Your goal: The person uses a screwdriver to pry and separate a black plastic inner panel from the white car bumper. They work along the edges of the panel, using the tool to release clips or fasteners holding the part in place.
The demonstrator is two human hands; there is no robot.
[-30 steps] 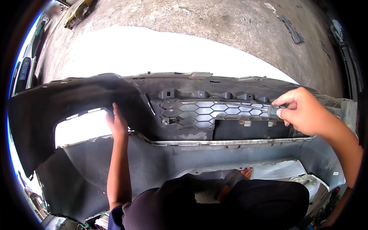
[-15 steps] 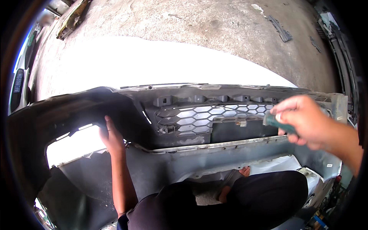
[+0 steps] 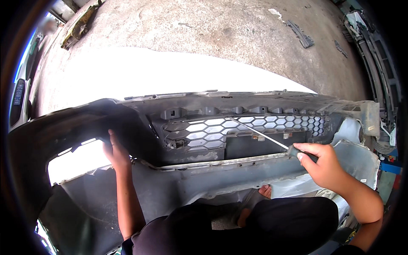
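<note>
A dark car bumper (image 3: 204, 176), its inner side toward me, spans the view. My left hand (image 3: 117, 155) grips the edge of its bright opening on the left, with one finger pointing up and the others partly hidden. In my right hand (image 3: 321, 163) is a long screwdriver (image 3: 260, 134), its dark handle inside my closed fingers. The thin shaft slants up and left, and the tip is at the upper edge of the honeycomb grille (image 3: 204, 127), near a row of small clip brackets (image 3: 211, 111). Whether the tip touches a clip I cannot tell.
A large white sheet-like surface (image 3: 161, 70) lies beyond the bumper on the concrete floor (image 3: 238, 29). Broken dark plastic strips (image 3: 300, 34) lie at the far right. Car parts (image 3: 374, 68) stand along the right edge, and a rusty metal piece (image 3: 78, 27) at the far left.
My right hand has moved down and slightly left, bringing the screwdriver shaft across the grille. The left hand keeps its hold on the bumper. The whole view has shifted slightly.
</note>
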